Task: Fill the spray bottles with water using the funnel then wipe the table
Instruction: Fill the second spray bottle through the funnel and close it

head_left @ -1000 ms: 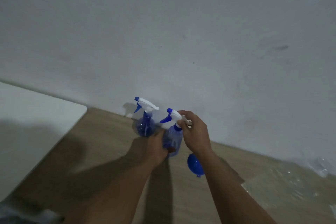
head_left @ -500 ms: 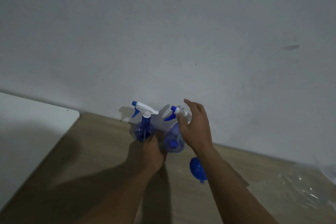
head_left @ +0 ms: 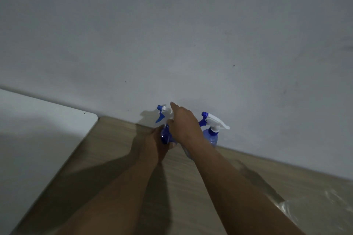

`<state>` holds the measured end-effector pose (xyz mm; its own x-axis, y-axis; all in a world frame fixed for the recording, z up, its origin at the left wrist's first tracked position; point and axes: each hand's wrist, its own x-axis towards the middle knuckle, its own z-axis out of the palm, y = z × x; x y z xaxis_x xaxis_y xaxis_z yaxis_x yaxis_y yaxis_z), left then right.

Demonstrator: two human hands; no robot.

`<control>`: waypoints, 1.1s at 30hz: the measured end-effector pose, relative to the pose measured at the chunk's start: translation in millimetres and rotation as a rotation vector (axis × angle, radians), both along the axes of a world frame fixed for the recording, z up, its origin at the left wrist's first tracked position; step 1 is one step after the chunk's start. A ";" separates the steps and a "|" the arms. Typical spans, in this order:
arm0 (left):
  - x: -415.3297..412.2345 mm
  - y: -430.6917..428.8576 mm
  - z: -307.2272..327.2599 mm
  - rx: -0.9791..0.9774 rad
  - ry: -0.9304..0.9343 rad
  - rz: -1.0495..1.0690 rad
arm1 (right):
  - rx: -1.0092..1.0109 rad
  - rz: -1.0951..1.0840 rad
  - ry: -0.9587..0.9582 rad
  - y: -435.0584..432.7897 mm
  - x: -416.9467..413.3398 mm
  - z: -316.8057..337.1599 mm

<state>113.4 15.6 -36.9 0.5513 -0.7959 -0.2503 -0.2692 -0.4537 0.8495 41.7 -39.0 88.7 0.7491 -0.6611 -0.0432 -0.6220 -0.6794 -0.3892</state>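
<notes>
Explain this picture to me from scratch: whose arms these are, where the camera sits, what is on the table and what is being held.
There is no machine here. The two bare arms belong to a person, and the single picture comes from a wide-angle camera worn on their head, looking forward and down.

The left hand wraps around the blue body of the left spray bottle. The right hand reaches over that bottle's white and blue trigger top; whether the fingers actually grip it is hard to tell.

A second spray bottle stands untouched just to the right, close to the grey wall. Both bottles rest on a wooden table. A white surface adjoins it on the left, and some clear plastic sheeting lies at the lower right.
</notes>
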 end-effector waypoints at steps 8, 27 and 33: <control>-16.1 36.0 12.9 -0.041 -0.015 0.052 | -0.092 0.000 -0.014 18.7 -18.4 0.6; -209.5 94.1 18.7 -0.138 0.098 -0.066 | 0.306 -0.292 -0.377 69.2 -247.0 -15.4; -275.6 100.1 32.0 -0.060 -0.043 -0.150 | 0.409 -0.384 -0.432 73.5 -320.5 -43.0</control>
